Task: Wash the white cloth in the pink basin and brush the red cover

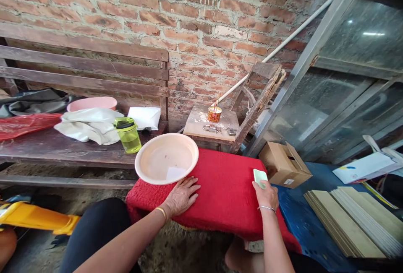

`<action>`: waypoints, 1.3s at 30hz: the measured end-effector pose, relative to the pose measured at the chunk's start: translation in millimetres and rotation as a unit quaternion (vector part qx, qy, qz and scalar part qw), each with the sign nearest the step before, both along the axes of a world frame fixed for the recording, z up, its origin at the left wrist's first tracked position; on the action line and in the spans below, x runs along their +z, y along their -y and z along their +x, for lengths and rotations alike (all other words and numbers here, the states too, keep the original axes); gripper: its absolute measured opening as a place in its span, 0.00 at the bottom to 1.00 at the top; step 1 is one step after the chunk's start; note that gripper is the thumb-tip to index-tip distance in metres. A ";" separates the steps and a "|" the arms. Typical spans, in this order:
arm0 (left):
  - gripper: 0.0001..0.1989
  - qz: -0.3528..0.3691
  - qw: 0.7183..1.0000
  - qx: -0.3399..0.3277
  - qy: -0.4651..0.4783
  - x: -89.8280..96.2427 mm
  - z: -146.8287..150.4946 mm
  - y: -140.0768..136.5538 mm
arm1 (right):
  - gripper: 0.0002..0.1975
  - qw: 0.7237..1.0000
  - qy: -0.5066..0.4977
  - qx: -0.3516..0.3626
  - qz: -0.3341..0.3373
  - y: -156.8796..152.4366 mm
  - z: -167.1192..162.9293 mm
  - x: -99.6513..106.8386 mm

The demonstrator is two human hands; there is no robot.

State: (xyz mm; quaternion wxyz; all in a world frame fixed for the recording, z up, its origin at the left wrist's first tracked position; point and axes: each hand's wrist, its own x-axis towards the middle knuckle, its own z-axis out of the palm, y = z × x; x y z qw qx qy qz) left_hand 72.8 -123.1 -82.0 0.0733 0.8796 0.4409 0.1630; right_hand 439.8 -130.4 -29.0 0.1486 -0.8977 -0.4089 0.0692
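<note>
A red, plush-looking cloth (226,176) covers the low surface in front of me. My left hand (181,195) lies flat on it with fingers spread, just beside a cream basin (141,162). Inside the basin, near its front side, is a small white rectangular piece (176,173). My right hand (267,196) grips a small pale green rectangular block (260,176) at the cloth's right side; its exact kind I cannot make out.
A wooden bench (103,155) at left carries a green water bottle (128,136), white cloth (91,126) and pink basin (94,104). A chair (195,124) holds a red-gold tub (214,114) and padlocks (211,128). Right: a cardboard box (280,168) and stacked boards (352,222).
</note>
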 end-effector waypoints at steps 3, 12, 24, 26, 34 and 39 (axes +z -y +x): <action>0.19 -0.006 1.000 0.000 -0.004 1.1 -0.3 0.4 | 0.23 0.997 -0.023 0.063 0.025 -12.5 -35.1 -5.4; 0.18 0.002 1.000 -0.002 0.001 0.7 -3.0 0.4 | 0.16 0.942 -0.094 0.310 0.087 -50.5 -149.1 -32.5; 0.19 -0.010 1.000 0.002 0.021 0.3 -0.2 0.7 | 0.28 1.000 -0.019 -0.017 -0.008 -17.9 3.8 4.1; 0.18 -0.010 1.000 0.003 0.021 0.9 -0.1 0.8 | 0.29 0.999 -0.017 -0.030 -0.006 -17.5 -1.3 7.5; 0.18 0.005 1.000 0.003 0.009 -1.3 -2.4 0.6 | 0.17 0.966 -0.081 0.235 0.069 -55.7 -127.5 -14.6; 0.18 0.004 1.000 0.006 -0.008 -0.6 -2.2 0.8 | 0.15 0.946 -0.098 0.298 0.078 -76.2 -143.3 -21.1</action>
